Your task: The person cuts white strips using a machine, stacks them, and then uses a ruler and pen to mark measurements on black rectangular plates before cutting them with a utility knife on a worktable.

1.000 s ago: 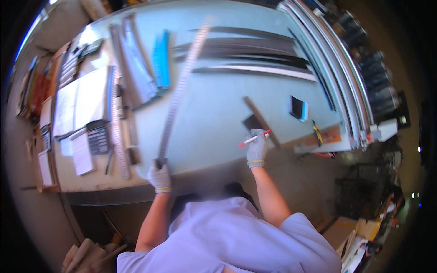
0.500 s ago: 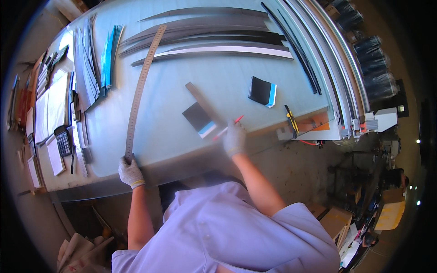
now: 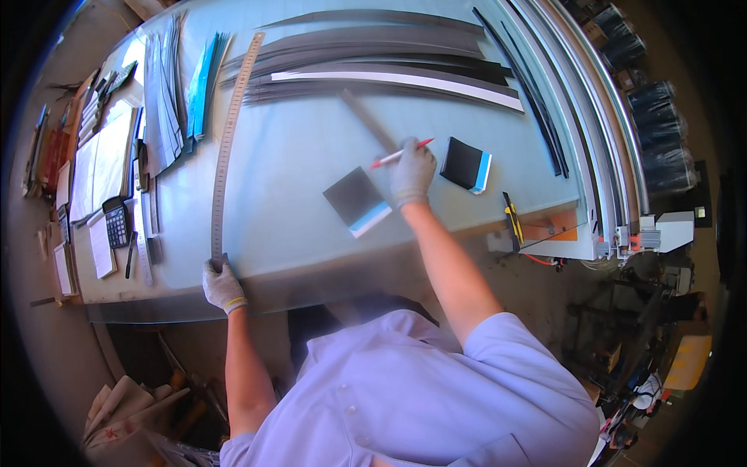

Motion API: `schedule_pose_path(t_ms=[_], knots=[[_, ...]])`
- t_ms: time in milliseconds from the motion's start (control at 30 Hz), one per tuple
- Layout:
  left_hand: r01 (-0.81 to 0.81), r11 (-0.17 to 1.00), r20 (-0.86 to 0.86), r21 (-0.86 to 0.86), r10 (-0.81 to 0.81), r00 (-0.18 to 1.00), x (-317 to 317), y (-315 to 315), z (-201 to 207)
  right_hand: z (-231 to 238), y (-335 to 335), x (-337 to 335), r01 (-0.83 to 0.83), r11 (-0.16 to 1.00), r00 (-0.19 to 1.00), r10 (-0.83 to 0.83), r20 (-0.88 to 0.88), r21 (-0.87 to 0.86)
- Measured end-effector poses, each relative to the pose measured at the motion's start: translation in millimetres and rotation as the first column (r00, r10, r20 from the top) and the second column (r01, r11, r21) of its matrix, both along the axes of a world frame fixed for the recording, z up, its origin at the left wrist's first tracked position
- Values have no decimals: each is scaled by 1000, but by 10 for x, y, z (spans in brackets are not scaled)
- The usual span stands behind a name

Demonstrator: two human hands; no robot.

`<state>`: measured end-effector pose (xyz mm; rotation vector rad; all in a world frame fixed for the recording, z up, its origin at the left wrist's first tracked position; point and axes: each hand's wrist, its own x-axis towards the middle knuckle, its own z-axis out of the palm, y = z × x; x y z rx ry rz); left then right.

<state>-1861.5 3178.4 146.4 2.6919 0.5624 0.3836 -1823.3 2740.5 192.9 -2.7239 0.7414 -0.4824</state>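
My left hand (image 3: pixel 224 285), in a pale knit glove, grips the near end of a long steel ruler (image 3: pixel 227 148). The ruler stretches away across the glass-topped table, its far end by the dark strips. Higher up on the right, my gloved right hand (image 3: pixel 412 173) is closed on a red and white pen (image 3: pixel 401 154). A short grey strip (image 3: pixel 366 117), blurred by motion, juts from the same hand toward the far left. Below and left of that hand lies a dark square sample (image 3: pixel 356 198) with a blue and white edge. A similar dark stack (image 3: pixel 464 164) sits to its right.
Long dark strips (image 3: pixel 373 43) and a white strip (image 3: pixel 405 84) lie at the back. Grey strips (image 3: pixel 162 101), blue strips (image 3: pixel 204 89) and a calculator (image 3: pixel 117 224) are at left. A yellow cutter knife (image 3: pixel 513 218) rests near the right front edge, beside metal rails (image 3: pixel 599 117).
My right hand has moved away from me and slightly right, carrying the pen and grey strip past the square sample. My left hand stays on the ruler's near end. The view has shifted a little.
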Motion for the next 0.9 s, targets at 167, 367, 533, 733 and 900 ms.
schedule_pose_path(t_ms=[167, 367, 533, 733, 900], knots=[[11, 1000, 13, -16, -11, 1000, -6, -38, 23, -184, 933, -569, -221, 968, 953, 240, -183, 115], [17, 992, 51, -125, -10, 999, -17, 2, -41, -225, 1103, -375, -775, 630, 609, 764, -212, 46], [228, 973, 28, 29, -228, 973, -105, 1, -81, 1, 955, -496, -753, 638, 656, 710, 257, 160], [659, 744, -57, 110, -658, 751, -286, -424, 220, 455, 593, -931, -767, 639, 631, 767, 118, -59], [874, 486, -192, 10, -857, 479, -160, -900, 574, 323, 321, -1276, -735, 604, 625, 780, -36, 307]])
